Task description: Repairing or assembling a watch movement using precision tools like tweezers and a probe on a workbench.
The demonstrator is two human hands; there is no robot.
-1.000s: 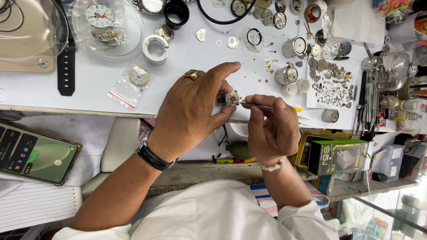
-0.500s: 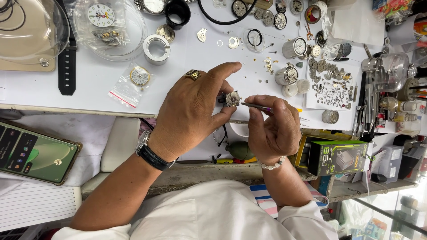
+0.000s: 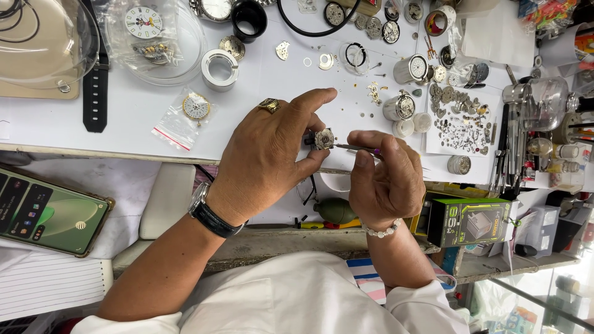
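Steel watch movement [image 3: 322, 139] pinched in left hand [image 3: 272, 161]; right hand [image 3: 387, 182] grips tweezers [image 3: 349, 147] (bag [image 3: 185, 117] holds dial).

Black strap [image 3: 95, 86], green box [image 3: 471, 222]

A smartphone [image 3: 48, 213] lies at the left edge, below the desk [image 3: 124, 117], its lit screen green with small coloured icons. On the desk there is a small clear plastic bag [image 3: 185, 117] with a red strip, holding a round dial. At the right, under the desk edge, stands a black and green box [image 3: 473, 222].
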